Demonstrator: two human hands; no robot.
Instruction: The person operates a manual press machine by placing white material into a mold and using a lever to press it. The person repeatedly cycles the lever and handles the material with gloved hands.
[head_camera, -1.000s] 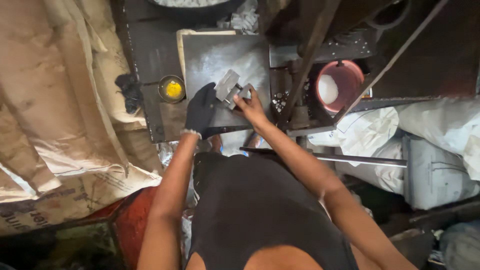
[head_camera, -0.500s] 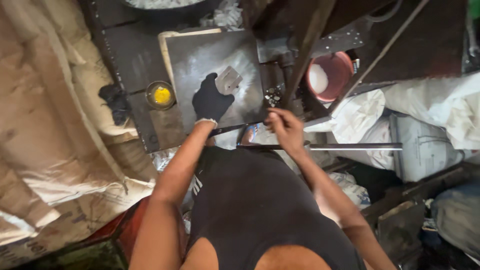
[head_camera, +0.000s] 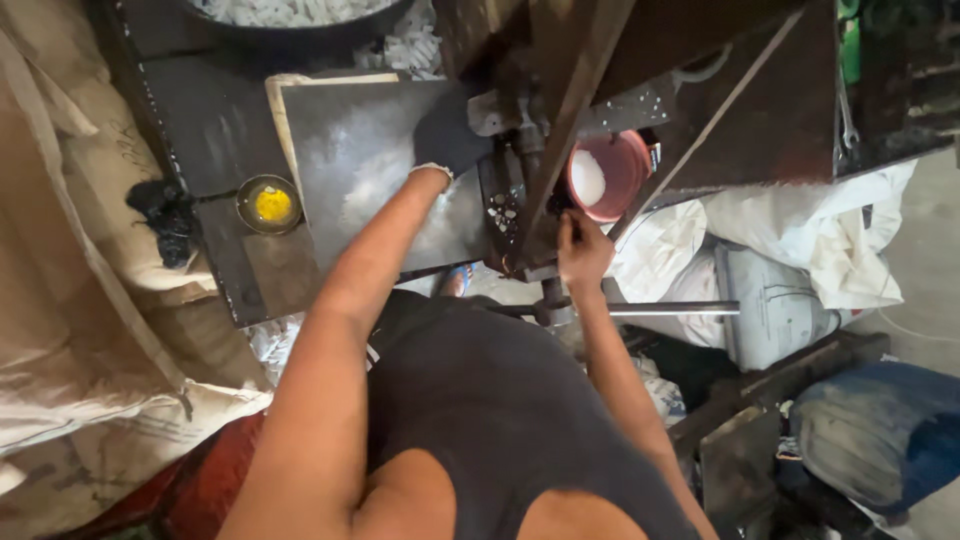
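My left hand (head_camera: 450, 135) wears a black glove and reaches across the dark metal plate (head_camera: 350, 160) to the press machine (head_camera: 540, 110). It is closed on a small grey metal piece (head_camera: 488, 108) at the foot of the press column. My right hand (head_camera: 582, 250), bare, sits lower on the right of the press, with its fingers curled round a dark handle (head_camera: 563, 208) of the machine. Several small metal bits (head_camera: 503, 212) lie on the press base between my two hands.
A small bowl of yellow stuff (head_camera: 270, 203) and a black rag (head_camera: 165, 215) sit on the bench to the left. A red bucket (head_camera: 612, 175) with white contents stands right of the press. A steel bar (head_camera: 660, 308), white sacks (head_camera: 800, 230) and tan sacks (head_camera: 60, 300) surround me.
My gloved left hand has carried the metal piece from the plate right to the press. My right hand has let go of the piece and taken hold of the handle. The view has shifted.
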